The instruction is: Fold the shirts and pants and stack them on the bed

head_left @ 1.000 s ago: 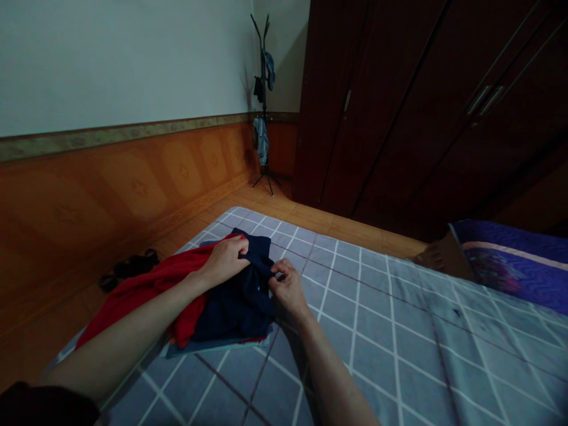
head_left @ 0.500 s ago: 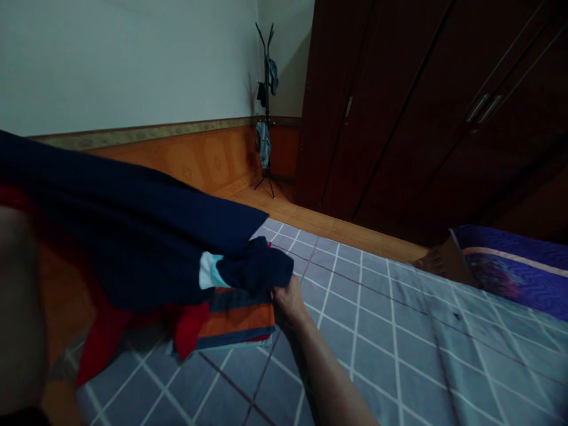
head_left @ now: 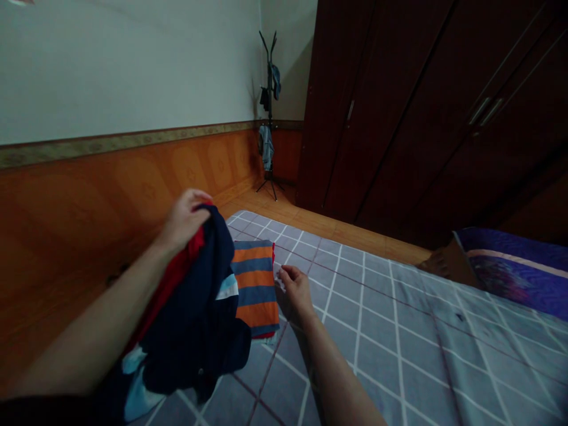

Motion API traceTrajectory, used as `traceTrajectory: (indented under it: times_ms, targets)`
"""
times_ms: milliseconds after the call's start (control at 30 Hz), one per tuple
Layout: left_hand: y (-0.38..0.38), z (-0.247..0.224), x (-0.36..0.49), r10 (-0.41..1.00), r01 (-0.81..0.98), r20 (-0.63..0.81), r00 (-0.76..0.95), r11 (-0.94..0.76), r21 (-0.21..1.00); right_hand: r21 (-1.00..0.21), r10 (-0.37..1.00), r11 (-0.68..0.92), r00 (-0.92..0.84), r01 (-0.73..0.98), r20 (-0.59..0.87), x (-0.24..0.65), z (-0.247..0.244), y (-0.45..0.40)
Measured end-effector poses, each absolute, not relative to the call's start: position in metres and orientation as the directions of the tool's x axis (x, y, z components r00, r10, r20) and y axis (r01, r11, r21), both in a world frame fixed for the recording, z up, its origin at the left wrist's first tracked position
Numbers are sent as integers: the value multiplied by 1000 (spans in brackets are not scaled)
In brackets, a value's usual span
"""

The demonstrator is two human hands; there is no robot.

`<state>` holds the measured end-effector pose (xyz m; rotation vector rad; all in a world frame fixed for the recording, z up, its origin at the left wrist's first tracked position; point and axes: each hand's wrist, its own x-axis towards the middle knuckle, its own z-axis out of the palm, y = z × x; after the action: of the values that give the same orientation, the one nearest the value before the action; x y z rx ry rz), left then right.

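A: The grip of the left hand [head_left: 184, 222] is closed on the navy garment [head_left: 195, 313], near its upper end. And the right hand [head_left: 299, 293]?

B: Its thumb and finger are narrow together, just beside the right edge of the folded stack [head_left: 267, 336]. I cannot tell whether something thin is between them.

A: Begin please with the largest thing. What is under all this?

B: The bed [head_left: 359, 331], with a grey checked sheet. On its near left part is the work.

A: Then the navy garment, where is it exactly?

B: It hangs from the left hand, to the left of the stack, and its lower part is loose, with white and light-blue panels showing. I would judge this part as not done: it has no folded shape.

A: And the red cloth [head_left: 180, 263]?

B: It is bunched along the navy one, behind it, also not folded. Whether the two are joined, I cannot tell.

A: So what is done?

B: The stack, I think. Its top, the orange and grey-blue striped piece [head_left: 257, 281], lies flat with straight edges. Below it a thin red edge shows.
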<state>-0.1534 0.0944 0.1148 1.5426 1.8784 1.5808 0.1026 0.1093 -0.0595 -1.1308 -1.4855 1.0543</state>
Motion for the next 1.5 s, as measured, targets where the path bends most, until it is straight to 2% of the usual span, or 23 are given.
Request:
traceTrajectory:
  times_ms: [100,233,367,500,600,700,767,900,1000,1167,1333,1433,1500]
  targets:
    - [122,60,-130,907,662,282,-314,-4,749,-953,966,238,-151,187,212,99,-61,105]
    - [147,-2,-108,949,785,155,-274,128,606,-900,939,332,-192,280,287,94,-61,98]
    - [152,-21,-107,955,853,132,-266,169,493,-829,898,438,-216,349,383,94,-51,92]
    - [153,-21,-114,969,877,127,-210,130,462,-736,801,589,-357,333,480,84,-34,75]
    - [154,-20,-118,980,879,114,-163,91,468,-692,705,673,-513,263,490,68,-24,58]
    - [153,-21,-119,981,872,118,-157,82,483,-699,672,682,-565,218,479,55,-19,53]
    - [152,-22,-119,977,864,133,-164,77,497,-736,721,639,-507,224,472,53,-19,61]
    - [149,-22,-119,970,846,185,-159,37,532,-840,870,478,-272,257,412,59,-26,93]
    - [147,-21,-118,962,827,230,-146,-9,562,-885,916,393,-189,250,353,70,-40,111]
    - [141,-13,-117,946,770,283,-160,-59,635,-913,932,346,-196,219,306,82,-60,118]
    - [126,7,-122,934,660,309,-181,-118,742,-901,906,384,-270,200,326,83,-54,116]
    - [112,23,-123,949,618,294,-116,-163,769,-901,899,396,-275,178,341,83,-49,114]
    - [103,32,-121,967,588,254,-10,-200,784,-904,898,402,-259,148,356,82,-48,112]
